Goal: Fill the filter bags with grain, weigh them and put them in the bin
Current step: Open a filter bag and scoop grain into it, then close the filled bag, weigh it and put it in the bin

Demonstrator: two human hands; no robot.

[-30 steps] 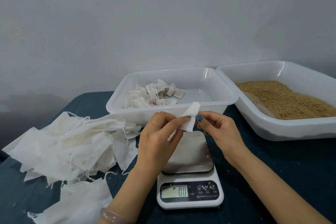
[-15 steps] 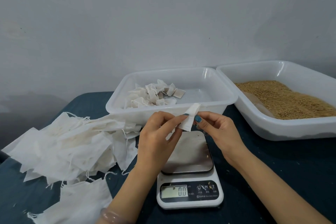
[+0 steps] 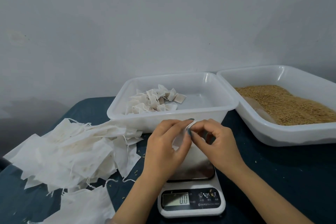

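Observation:
Both hands meet above the kitchen scale (image 3: 191, 203), whose display reads 0.0. My left hand (image 3: 165, 149) and my right hand (image 3: 217, 143) pinch one small white filter bag (image 3: 190, 125) between their fingertips; most of the bag is hidden behind the fingers. A white bin (image 3: 169, 120) just behind the hands holds several filled bags (image 3: 154, 102). To the right a second white tub (image 3: 294, 133) holds brown grain (image 3: 283, 103). A heap of empty filter bags (image 3: 72, 152) lies on the left of the table.
The dark blue table top (image 3: 283, 174) carries scattered loose grains around the scale. A plain grey wall rises right behind the two tubs. One more empty bag (image 3: 85, 207) lies at the near left edge.
The bag stood up flat between the fingertips; now it is bunched small and mostly covered by the fingers. Both hands have closed in toward each other over the scale.

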